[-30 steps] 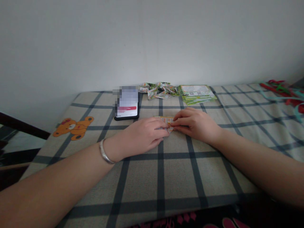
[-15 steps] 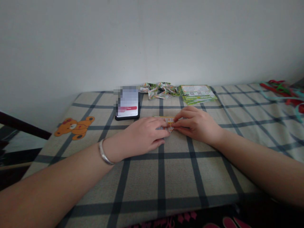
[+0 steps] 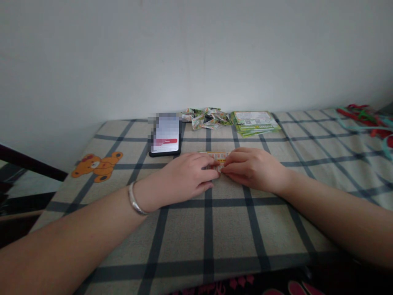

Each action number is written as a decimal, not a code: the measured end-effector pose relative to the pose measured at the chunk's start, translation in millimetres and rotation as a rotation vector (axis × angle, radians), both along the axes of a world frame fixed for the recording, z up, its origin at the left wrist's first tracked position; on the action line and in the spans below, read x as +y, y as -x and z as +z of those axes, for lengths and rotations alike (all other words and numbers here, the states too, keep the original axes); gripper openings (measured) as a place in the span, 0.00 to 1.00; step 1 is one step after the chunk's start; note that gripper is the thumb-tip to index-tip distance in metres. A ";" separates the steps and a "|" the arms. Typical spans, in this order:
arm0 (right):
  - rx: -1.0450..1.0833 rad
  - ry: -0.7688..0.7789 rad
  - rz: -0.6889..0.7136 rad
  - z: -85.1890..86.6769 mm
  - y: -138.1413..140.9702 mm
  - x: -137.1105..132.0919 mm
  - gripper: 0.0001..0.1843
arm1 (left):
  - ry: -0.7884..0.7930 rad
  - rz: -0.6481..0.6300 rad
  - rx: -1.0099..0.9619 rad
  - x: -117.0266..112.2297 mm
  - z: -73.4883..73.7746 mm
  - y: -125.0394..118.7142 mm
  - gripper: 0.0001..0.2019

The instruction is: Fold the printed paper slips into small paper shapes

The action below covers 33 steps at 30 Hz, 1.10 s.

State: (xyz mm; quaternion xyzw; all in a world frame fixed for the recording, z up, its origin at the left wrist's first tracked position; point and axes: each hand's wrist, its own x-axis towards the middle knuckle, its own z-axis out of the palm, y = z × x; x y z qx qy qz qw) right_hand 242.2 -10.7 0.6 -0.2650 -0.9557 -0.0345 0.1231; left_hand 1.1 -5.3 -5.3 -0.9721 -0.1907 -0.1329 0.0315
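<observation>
A small sheet of printed paper (image 3: 220, 156), orange and white with a grid pattern, lies on the table between my hands. My left hand (image 3: 192, 174), with a silver bangle at the wrist, presses on its left part, fingers close together. The fingertips of my right hand (image 3: 251, 168) pinch its near right edge, almost touching the left fingertips. Much of the paper is hidden under the fingers. Beyond it lie several folded paper pieces (image 3: 210, 119) with pointed shapes and a stack of green printed leaflets (image 3: 256, 121).
A phone (image 3: 166, 135) with its screen lit lies left of the folded pieces. A checked cloth (image 3: 184, 229) covers the table, with an orange bear figure (image 3: 97, 166) at the left. Red and teal ribbon-like strips (image 3: 365, 116) lie at the far right. Behind stands a plain wall (image 3: 196, 53).
My right hand has come down and slightly nearer, its fingers now closer together at the paper's near edge. My left hand has barely moved.
</observation>
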 end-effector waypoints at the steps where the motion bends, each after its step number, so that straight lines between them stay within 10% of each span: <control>1: -0.004 0.000 -0.005 0.2 -0.5 0.0 0.12 | 0.000 0.001 0.007 0.2 0.4 -0.3 0.09; 33: -0.047 -0.105 -0.188 2.9 -2.3 -4.5 0.08 | 0.019 0.013 0.052 -2.7 3.8 -2.8 0.09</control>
